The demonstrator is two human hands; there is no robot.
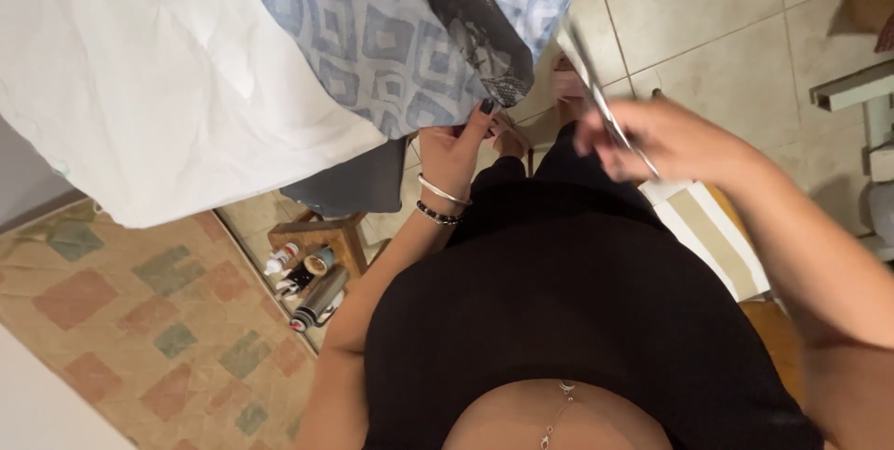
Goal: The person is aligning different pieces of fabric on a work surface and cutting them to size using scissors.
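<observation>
My left hand, wearing two bracelets, pinches the lower edge of a blue patterned fabric that hangs off a raised surface covered in white cloth. My right hand is blurred with motion and grips a pair of metal scissors, the blades pointing up and left toward the fabric's right edge. The scissors stand a little apart from the fabric. My black clothing fills the lower middle of the view.
A small wooden stool below the fabric holds small bottles and a spray can. A patchwork-patterned rug lies at left. Tiled floor spreads at upper right, with a striped cushion and white furniture at right.
</observation>
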